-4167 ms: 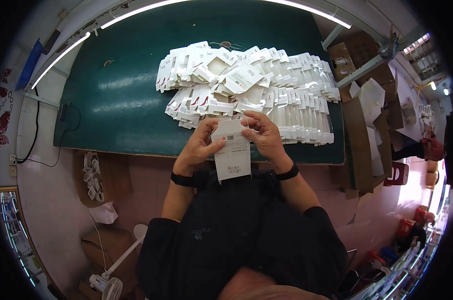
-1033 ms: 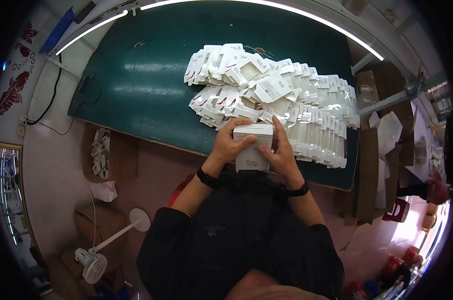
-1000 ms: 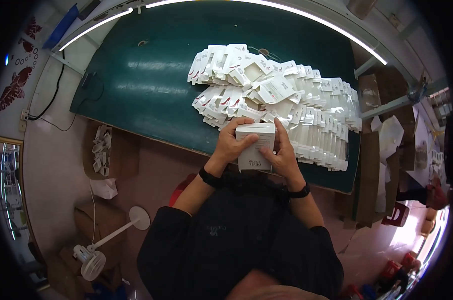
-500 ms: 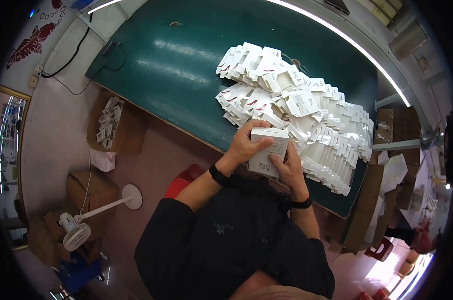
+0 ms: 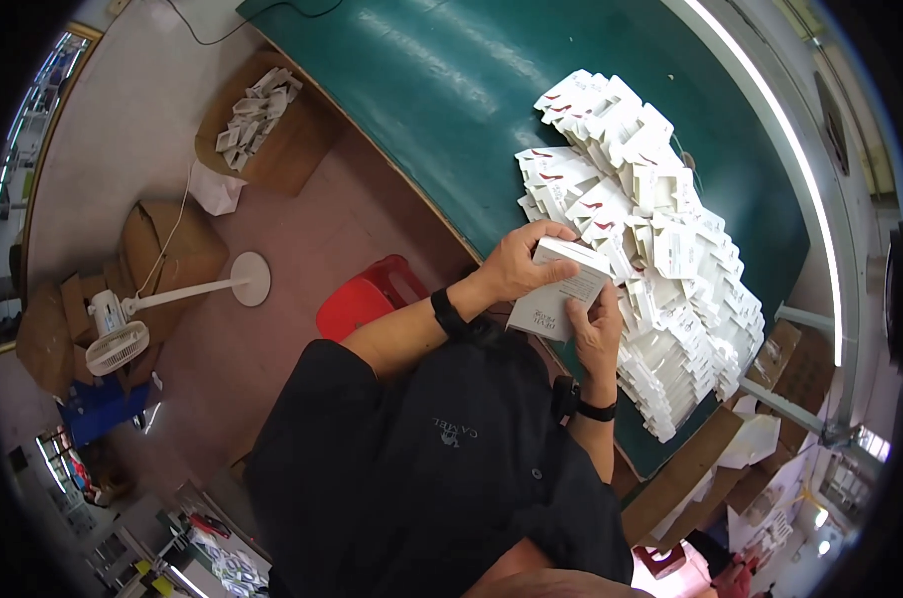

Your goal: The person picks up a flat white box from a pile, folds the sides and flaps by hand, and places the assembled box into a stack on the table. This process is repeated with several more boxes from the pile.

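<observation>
A white carton (image 5: 556, 299) with small grey print is held in front of my chest, just off the table's near edge. My left hand (image 5: 526, 263) grips its upper left side, the thumb lying across the face. My right hand (image 5: 597, 331) holds the right side with its thumb on the front. Just beyond them, many white folding cartons (image 5: 611, 204), some with red marks, lie in overlapping rows on the green table (image 5: 421, 110). Several show clear windows. Whether the held carton has anything inside cannot be seen.
Left of the table, an open cardboard box (image 5: 317, 149) holds white cartons. A red stool (image 5: 367, 299) stands near my left arm, and a white fan (image 5: 118, 334) lies tilted by brown boxes (image 5: 177, 244). Another open cardboard box (image 5: 685, 478) is at the right.
The view has turned to the left, so the table and carton rows appear shifted right and the red stool shows more. Both hands still hold the carton, now slightly tilted in the picture.
</observation>
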`<control>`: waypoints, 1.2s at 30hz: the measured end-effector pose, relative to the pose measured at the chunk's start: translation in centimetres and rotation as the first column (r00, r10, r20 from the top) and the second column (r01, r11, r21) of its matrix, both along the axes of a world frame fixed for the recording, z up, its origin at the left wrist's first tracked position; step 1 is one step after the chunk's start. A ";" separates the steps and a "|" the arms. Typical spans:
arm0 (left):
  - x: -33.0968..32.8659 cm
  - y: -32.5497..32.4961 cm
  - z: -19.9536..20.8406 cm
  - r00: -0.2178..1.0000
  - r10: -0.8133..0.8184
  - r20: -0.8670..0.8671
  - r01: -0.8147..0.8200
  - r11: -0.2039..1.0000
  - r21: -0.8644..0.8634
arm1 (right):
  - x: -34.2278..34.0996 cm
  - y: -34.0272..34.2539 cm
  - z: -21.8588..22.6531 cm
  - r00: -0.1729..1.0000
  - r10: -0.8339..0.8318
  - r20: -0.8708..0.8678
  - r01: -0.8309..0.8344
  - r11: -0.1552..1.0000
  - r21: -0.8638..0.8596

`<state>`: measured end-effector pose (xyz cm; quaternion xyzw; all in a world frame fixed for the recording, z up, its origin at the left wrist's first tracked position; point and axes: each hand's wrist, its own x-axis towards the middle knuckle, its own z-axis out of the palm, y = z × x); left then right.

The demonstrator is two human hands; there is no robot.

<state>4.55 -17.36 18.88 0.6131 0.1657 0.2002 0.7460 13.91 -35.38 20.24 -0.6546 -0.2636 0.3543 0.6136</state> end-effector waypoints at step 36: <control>-4.9 14.5 -1.5 0.988 0.146 -0.043 -0.152 0.948 -0.279 | -0.9 11.6 -0.9 0.989 0.084 0.125 -0.078 0.996 -0.051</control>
